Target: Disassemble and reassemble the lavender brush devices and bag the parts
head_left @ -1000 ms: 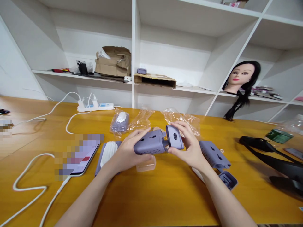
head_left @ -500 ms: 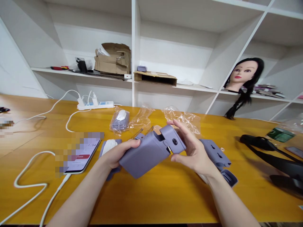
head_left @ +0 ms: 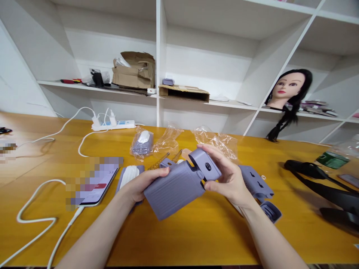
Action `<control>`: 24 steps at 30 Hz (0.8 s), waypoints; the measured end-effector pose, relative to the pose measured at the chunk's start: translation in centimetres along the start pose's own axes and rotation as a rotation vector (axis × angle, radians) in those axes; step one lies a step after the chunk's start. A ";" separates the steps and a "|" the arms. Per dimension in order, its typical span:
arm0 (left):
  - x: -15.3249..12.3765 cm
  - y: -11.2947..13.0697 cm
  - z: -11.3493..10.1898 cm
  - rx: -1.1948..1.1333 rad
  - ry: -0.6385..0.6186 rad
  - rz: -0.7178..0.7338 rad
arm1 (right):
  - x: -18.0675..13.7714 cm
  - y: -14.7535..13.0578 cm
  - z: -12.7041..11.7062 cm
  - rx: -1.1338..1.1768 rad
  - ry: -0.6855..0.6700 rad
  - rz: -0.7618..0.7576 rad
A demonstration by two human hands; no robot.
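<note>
My left hand is closed around a purple plastic case with a ribbed face, tilted above the table. Between the thumb and fingers of my right hand is a purple cap with a dark oval opening. The cap sits at the case's upper right end; a gap shows between them, and a small tab bridges it. Behind the case lie two metal springs and another purple piece, partly hidden. Near my left forearm is a purple part with a white piece on it.
To the right lie more purple parts and a black headset-like object. A phone with a white cable is at left. Clear plastic bags, one bagged purple item and a power strip line the back, below white shelves.
The case has turned slightly, so its ribbed face shows more and its lower end sits lower. My right hand still grips the cap, which has shifted a little to the right.
</note>
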State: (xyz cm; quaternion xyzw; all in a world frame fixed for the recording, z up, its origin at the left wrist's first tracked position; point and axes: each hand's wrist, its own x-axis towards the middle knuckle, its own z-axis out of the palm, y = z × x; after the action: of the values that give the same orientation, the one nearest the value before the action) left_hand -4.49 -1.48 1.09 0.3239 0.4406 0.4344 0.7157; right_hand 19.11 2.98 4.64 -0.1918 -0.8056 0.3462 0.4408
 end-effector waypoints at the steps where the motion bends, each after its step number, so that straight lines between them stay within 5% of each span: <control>1: 0.0 0.0 0.0 -0.006 -0.003 0.001 | 0.0 -0.1 -0.1 -0.001 0.003 0.000; 24: -0.2 0.1 0.6 -0.038 0.026 0.007 | 0.1 0.4 0.3 0.008 -0.001 -0.009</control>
State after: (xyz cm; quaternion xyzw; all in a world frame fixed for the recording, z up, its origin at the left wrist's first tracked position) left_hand -4.02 -1.69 1.46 0.3062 0.4405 0.4494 0.7143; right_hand 18.82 3.22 4.29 -0.1865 -0.8053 0.3474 0.4427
